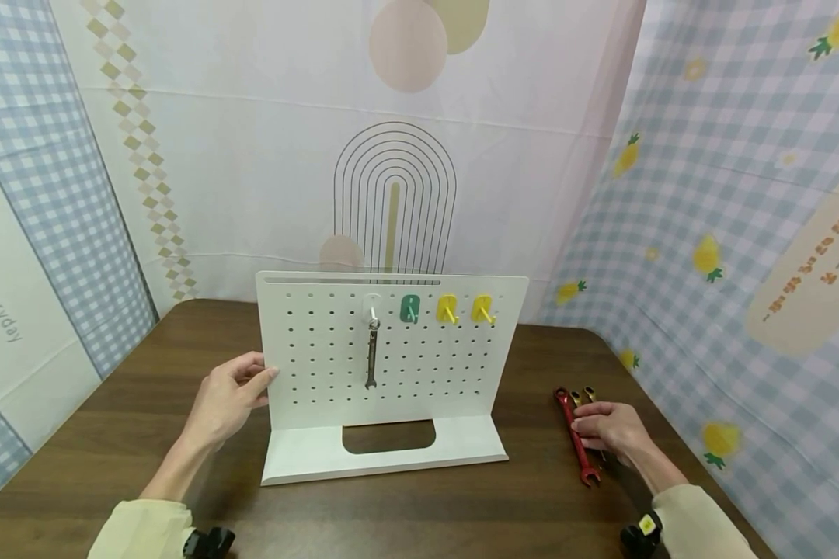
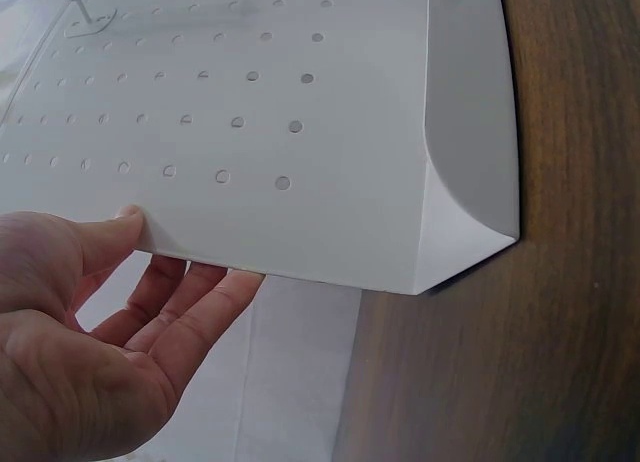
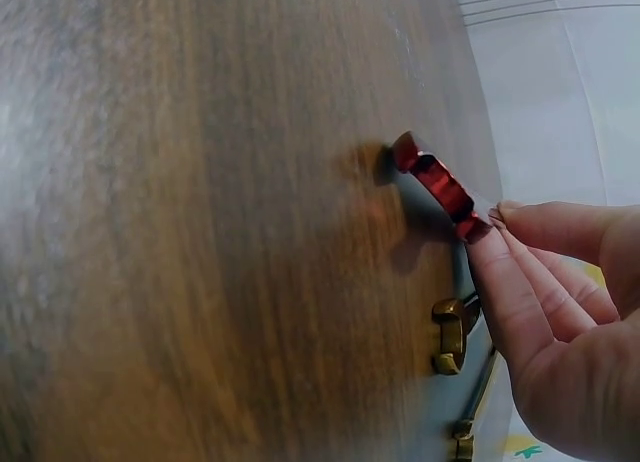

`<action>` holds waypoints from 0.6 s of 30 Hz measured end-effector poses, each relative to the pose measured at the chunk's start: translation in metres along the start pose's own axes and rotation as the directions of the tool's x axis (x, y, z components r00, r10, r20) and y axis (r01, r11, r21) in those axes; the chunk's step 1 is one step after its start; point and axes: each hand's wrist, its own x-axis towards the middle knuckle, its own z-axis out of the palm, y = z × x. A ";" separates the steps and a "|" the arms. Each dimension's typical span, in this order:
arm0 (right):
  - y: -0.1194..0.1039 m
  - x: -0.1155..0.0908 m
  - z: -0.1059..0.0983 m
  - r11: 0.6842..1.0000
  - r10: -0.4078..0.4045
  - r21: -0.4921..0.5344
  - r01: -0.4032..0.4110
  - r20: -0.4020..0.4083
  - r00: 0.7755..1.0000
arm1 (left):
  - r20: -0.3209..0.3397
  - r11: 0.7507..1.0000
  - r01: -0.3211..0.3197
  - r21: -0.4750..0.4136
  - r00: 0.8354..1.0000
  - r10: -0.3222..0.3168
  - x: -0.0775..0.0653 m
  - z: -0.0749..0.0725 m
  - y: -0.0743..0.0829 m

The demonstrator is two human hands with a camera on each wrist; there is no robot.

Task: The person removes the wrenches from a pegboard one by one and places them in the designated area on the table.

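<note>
One left hand (image 1: pixel 225 397) is pinching a white pegboard (image 1: pixel 315 418) between thumb and fingers; the right hand (image 1: pixel 617 429) is likewise pinching a red wrench (image 1: pixel 576 439) near gold wrenches (image 3: pixel 454 337).

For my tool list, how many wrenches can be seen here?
4: a dark metal wrench hanging on the white pegboard, a red wrench pinched by the right hand, and two gold wrenches beside it. The hand may hide others.
</note>
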 end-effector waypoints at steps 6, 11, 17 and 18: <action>-0.003 -0.001 0.002 1.000 -0.006 -0.022 0.005 -0.013 1.000 | 0.000 1.000 0.006 0.003 1.000 -0.006 0.000 0.000 0.000; -0.004 -0.002 0.004 1.000 -0.005 -0.027 0.005 -0.017 1.000 | 0.000 1.000 0.005 0.004 1.000 -0.005 0.000 0.000 0.000; -0.004 -0.002 0.004 1.000 -0.002 -0.028 0.001 -0.022 1.000 | -0.001 1.000 0.001 0.000 1.000 -0.001 0.000 0.000 0.000; -0.004 -0.002 0.004 1.000 -0.001 -0.031 0.001 -0.023 1.000 | -0.001 1.000 0.000 -0.001 1.000 0.000 0.000 0.000 0.000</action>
